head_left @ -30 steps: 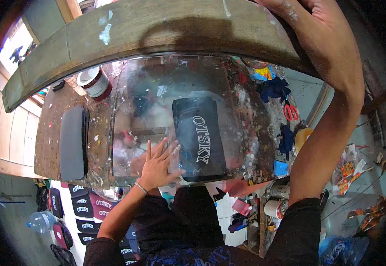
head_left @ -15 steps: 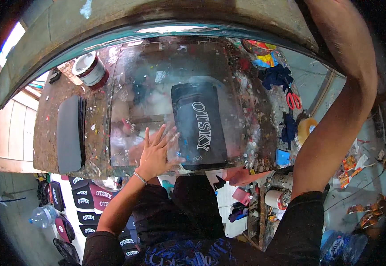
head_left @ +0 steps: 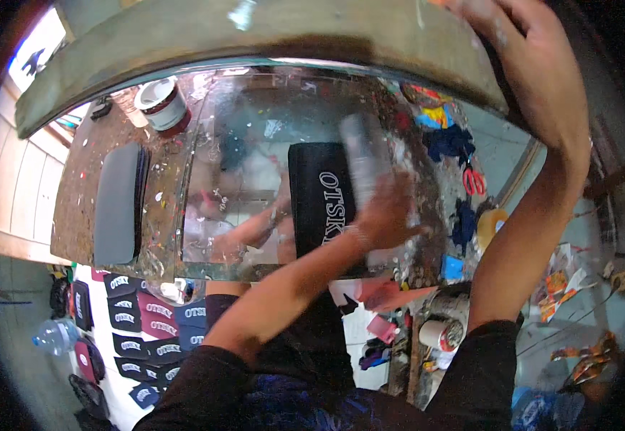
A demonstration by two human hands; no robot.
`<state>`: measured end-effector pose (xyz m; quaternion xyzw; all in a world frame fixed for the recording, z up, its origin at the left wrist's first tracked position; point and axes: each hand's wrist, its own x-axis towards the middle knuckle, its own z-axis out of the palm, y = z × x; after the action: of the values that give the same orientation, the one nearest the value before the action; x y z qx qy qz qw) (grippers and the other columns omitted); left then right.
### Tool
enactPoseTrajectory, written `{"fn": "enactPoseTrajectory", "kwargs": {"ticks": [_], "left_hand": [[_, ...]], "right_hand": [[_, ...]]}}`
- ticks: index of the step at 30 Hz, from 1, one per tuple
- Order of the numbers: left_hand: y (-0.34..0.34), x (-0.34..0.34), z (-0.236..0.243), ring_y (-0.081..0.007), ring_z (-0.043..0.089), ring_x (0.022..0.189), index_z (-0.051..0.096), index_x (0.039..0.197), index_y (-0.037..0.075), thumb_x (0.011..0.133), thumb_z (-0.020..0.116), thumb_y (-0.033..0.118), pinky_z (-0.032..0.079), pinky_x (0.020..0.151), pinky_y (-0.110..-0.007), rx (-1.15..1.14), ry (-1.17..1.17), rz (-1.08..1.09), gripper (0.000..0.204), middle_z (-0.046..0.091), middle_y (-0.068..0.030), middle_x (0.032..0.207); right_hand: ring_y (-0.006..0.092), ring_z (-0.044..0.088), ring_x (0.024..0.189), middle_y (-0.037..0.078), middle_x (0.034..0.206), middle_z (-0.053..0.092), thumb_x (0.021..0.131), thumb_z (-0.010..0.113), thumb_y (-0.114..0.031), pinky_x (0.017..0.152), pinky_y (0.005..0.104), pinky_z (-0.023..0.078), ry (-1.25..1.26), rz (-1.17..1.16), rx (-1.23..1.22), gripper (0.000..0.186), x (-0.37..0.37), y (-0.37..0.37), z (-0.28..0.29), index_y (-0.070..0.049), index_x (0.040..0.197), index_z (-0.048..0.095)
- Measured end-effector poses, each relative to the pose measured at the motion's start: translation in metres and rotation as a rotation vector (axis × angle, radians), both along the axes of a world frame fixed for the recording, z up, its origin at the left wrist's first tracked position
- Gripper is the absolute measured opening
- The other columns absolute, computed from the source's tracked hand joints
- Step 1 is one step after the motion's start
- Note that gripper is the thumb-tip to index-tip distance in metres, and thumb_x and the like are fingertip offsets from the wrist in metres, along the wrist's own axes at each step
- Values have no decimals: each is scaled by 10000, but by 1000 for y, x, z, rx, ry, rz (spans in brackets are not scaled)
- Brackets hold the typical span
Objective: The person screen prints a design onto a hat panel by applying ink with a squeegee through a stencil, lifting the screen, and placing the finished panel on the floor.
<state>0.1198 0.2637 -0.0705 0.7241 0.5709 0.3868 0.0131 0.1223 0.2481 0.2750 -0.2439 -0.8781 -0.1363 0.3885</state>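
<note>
Left hand (head_left: 388,212) at right edge of black panel (head_left: 316,169), blurred, fingers seemingly part-curled by pale strip (head_left: 361,147); grip cannot be told. Panel flat on table (head_left: 81,197), right of grey stack (head_left: 117,208). Farther, right hand (head_left: 524,43) closed on board (head_left: 269,29).

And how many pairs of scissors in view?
1: the red-handled scissors, at the right side of the workbench, just below a bunched dark cloth in the picture. Others could be hidden.
</note>
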Motion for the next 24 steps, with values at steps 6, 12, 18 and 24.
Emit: {"fn": "enactPoseTrajectory", "kwargs": {"ticks": [6,12,18,24], "left_hand": [[-78,16,127,-324,410,1411,533,1374,-14,813,672,414,248,1199,-510,340,88,-295,719,504,-210,1453],[-226,-141,243,-313,613,1073,523,1386,16,613,880,490,519,893,-412,85,518,740,975,579,-182,1304],[-256,-137,153,-313,578,917,607,981,30,645,867,371,441,821,-412,-359,222,312,545,579,-105,901],[-271,-118,51,-305,574,899,576,944,47,626,884,290,435,798,-404,-425,133,340,504,567,-101,896]], "right_hand": [[190,525,483,92,569,600,875,633,-566,500,353,397,-157,-27,-625,598,29,-11,26,11,731,698],[335,607,596,149,693,588,852,714,-459,563,447,478,-109,234,-112,419,52,-2,-75,-50,830,627],[351,633,889,174,949,607,807,725,-323,784,464,525,-240,296,-292,399,103,-65,-190,-11,1021,597],[373,611,1018,197,1033,616,777,631,-71,898,469,503,-367,344,-542,372,110,-77,-257,3,1134,563]]}}
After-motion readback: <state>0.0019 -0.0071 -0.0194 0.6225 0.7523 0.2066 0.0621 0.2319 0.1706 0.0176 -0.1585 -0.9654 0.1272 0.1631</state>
